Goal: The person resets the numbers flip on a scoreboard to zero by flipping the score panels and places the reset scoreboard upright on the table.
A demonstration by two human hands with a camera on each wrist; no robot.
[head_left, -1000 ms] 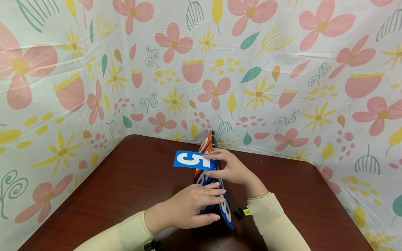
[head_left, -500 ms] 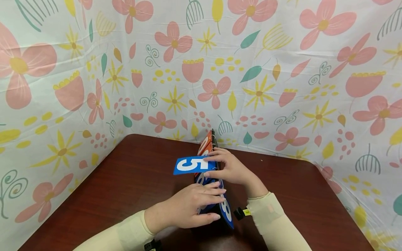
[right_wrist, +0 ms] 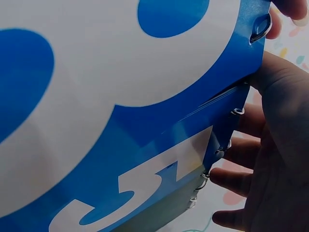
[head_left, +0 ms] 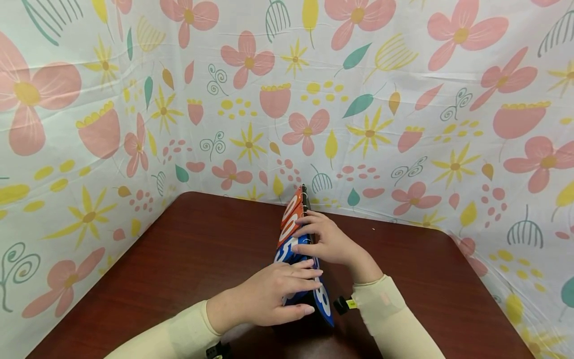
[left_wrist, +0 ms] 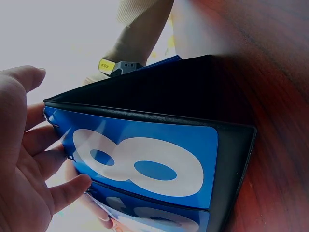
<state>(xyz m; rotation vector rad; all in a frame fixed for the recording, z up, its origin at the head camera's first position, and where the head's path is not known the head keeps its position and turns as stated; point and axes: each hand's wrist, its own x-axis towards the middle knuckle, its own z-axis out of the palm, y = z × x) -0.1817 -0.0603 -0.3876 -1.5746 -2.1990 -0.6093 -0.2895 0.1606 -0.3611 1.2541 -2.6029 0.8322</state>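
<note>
A tent-shaped flip scoreboard (head_left: 289, 219) with ring-bound number cards stands on the table, its ridge running away from me. My left hand (head_left: 273, 294) rests across the near end of the ridge, fingers extended. In the left wrist view, a blue card with an 8 (left_wrist: 145, 159) hangs below its fingertips. My right hand (head_left: 334, 242) touches the ridge farther back, fingers loosely bent. On the right face hang a large blue 8 card (right_wrist: 87, 92) and a blue 5 card (right_wrist: 140, 179). Metal rings (right_wrist: 236, 111) line the edge beside the right fingers. Another blue 5 shows partly between the hands.
The dark red wooden table (head_left: 202, 234) extends around the scoreboard on both sides. A white flower-printed cloth (head_left: 381, 119) hangs behind and to the left and right. Black wrist devices (head_left: 343, 305) sit on both wrists.
The blue 5 card that stuck out level to the left has swung down against the scoreboard's left face, baring the red 0 cards. Both hands have stayed nearly still.
</note>
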